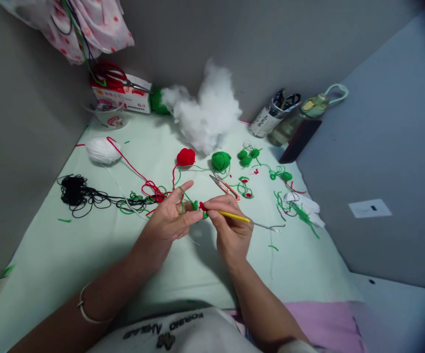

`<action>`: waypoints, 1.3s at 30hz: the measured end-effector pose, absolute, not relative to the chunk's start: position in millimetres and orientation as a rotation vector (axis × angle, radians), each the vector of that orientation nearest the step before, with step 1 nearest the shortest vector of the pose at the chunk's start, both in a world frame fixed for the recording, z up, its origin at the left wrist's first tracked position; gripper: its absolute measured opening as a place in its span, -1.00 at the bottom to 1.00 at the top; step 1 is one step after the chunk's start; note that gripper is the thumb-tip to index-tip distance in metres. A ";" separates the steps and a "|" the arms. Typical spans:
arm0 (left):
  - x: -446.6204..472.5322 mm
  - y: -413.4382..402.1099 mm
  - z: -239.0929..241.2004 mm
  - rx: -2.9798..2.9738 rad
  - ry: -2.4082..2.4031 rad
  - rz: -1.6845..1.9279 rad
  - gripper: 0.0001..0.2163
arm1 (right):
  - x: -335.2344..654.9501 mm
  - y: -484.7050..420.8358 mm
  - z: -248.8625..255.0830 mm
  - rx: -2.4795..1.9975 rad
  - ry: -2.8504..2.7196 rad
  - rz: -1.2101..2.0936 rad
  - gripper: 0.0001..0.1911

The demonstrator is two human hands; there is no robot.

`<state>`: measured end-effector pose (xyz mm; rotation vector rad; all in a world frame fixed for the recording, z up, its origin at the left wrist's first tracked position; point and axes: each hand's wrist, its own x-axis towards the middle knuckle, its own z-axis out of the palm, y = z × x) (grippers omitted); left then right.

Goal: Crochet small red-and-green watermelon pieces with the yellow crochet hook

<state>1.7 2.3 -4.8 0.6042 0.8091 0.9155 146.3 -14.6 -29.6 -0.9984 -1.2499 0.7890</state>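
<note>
My left hand (172,213) pinches a small crochet piece (200,207) in red, green and white between thumb and fingers. Green yarn runs over its raised index finger. My right hand (232,228) is closed round a crochet hook (234,216) with a yellow handle, and its fingertips meet the crochet piece. The hook's working tip is hidden at the piece. Beyond the hands lie a red yarn ball (186,157) and a green yarn ball (221,161). Small scissors (225,187) with orange handles rest just past my right hand.
White stuffing (208,113) is heaped at the back. At left are a white yarn ball (103,150), tangled black yarn (74,190) and a paper cup (111,117). Small green pieces (247,157), a pen holder (266,120), a bottle (282,130) and a phone (301,141) stand or lie at right.
</note>
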 end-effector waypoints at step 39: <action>-79.9 42.0 0.7 1.791 1.552 1.107 -0.73 | 160.6 1.7 -18.0 -0.851 -0.604 1.442 -0.76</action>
